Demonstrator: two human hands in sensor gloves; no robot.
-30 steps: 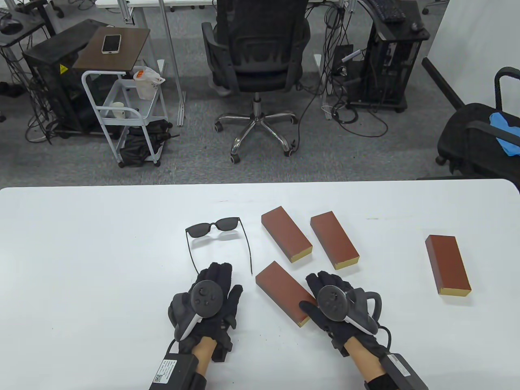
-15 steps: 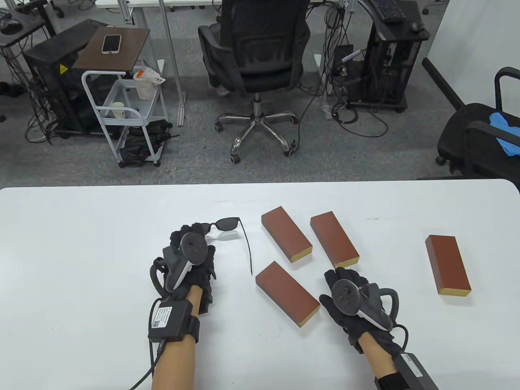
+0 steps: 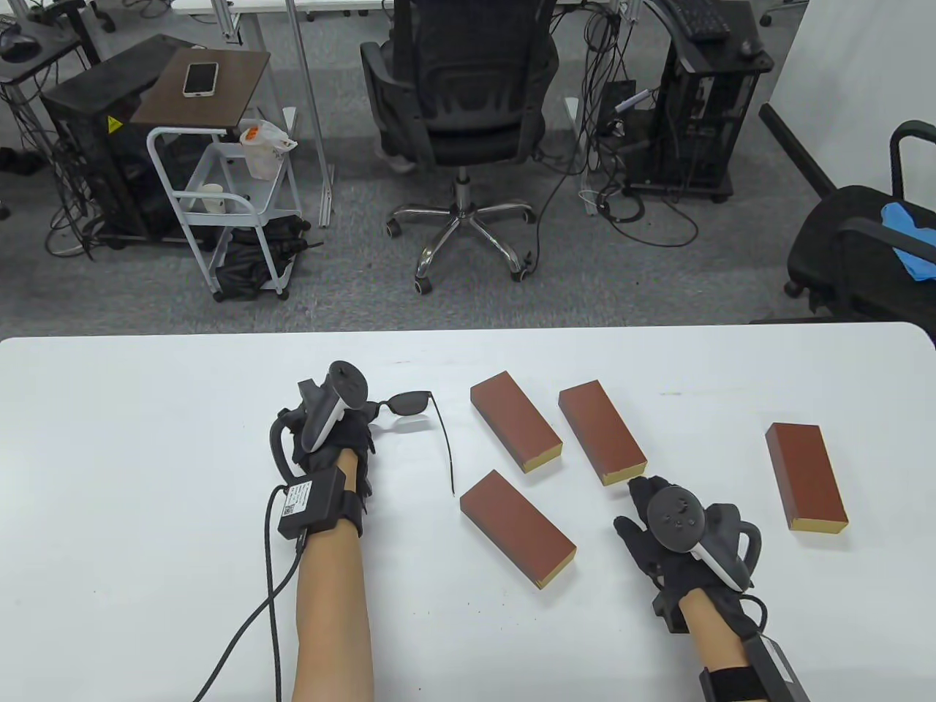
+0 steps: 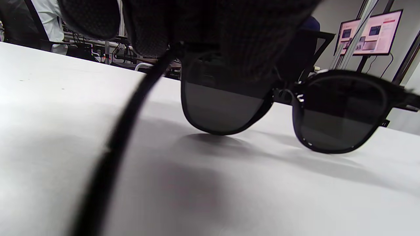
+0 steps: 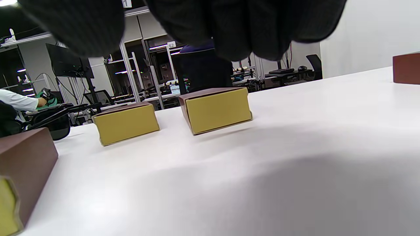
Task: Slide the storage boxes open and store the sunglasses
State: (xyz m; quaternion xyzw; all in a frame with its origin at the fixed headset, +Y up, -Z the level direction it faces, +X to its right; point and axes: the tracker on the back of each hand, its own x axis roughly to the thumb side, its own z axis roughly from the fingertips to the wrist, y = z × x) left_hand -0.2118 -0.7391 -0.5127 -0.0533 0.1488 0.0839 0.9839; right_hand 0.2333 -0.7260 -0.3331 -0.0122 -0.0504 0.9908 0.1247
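Black sunglasses (image 3: 406,401) lie on the white desk (image 3: 146,453), lenses away from the person. In the table view the left hand (image 3: 333,435) covers their left lens; the right hand (image 3: 658,523), relaxed and holding nothing, points at the second brown storage box (image 3: 601,431).

Left wrist view: fingers (image 4: 229,36) curl onto the frame's top.

Right wrist view: the boxes' yellow ends face the hand.

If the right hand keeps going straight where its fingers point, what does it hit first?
Most likely the yellow end of the second box from the right: the right hand points at it, fingertips just short. Contact is unclear from these views.
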